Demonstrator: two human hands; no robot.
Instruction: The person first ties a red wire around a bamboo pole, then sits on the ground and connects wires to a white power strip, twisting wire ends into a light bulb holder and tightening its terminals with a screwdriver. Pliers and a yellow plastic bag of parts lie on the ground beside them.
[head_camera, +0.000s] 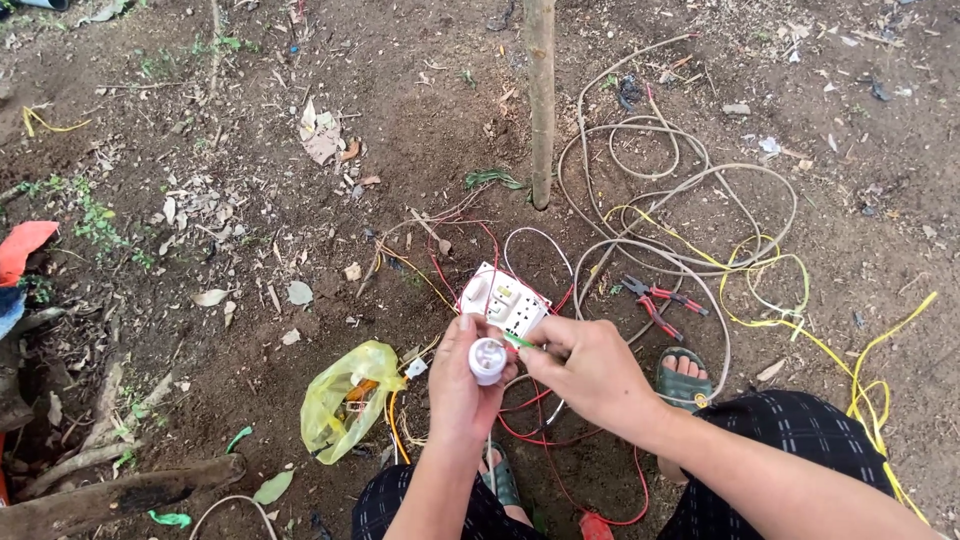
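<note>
My left hand (462, 385) grips a small white round lamp holder (487, 359), its open end facing up. My right hand (585, 368) pinches a thin green-handled tool (519, 341) whose tip meets the holder's side. Just beyond both hands a white switch and socket board (503, 298) lies on the soil, with red, white and yellow wires (450, 262) running from it. More red wire (540, 430) loops below my hands, between my knees.
Red-handled pliers (655, 301) lie on the ground right of the board. A yellow plastic bag (345, 398) sits at my left. Grey cable coils (660, 190) and yellow wire (780, 300) spread to the right. A thin tree stem (541, 100) stands ahead. My sandalled foot (683, 378) is beside the pliers.
</note>
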